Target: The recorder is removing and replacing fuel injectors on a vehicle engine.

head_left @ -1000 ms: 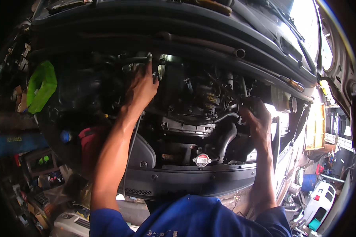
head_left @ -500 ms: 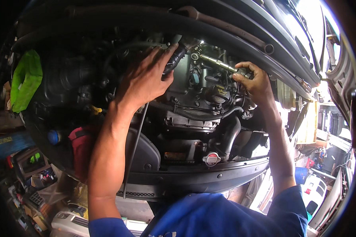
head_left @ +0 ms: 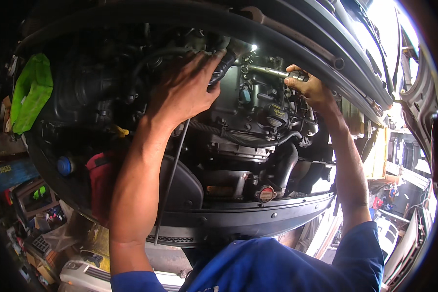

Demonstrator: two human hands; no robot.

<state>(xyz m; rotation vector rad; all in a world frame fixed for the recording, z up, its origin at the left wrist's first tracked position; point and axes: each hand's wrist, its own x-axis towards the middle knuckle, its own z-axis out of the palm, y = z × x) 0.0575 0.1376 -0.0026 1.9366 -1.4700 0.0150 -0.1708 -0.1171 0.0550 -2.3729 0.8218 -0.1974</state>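
Note:
My left hand is closed around a black flashlight above the engine; a bright light shows at the far end. Most of the light's body is hidden by my fingers. In my right hand is the handle end of a silver ratchet wrench. The wrench's round head rests over the far edge of the dark engine cover, and what sits beneath that head is too dark to tell. Nearer to me on the cover is the black oil filler cap.
A radiator cap sits by the front panel. The thin hood prop rod stands beside my left forearm. A combination wrench lies on the ledge beyond the engine. Bright green padding is at far left, a blue cap below it.
The wrench handle has swung slightly away from me with my right hand. My left hand and the light have shifted a little right, along with the whole view.

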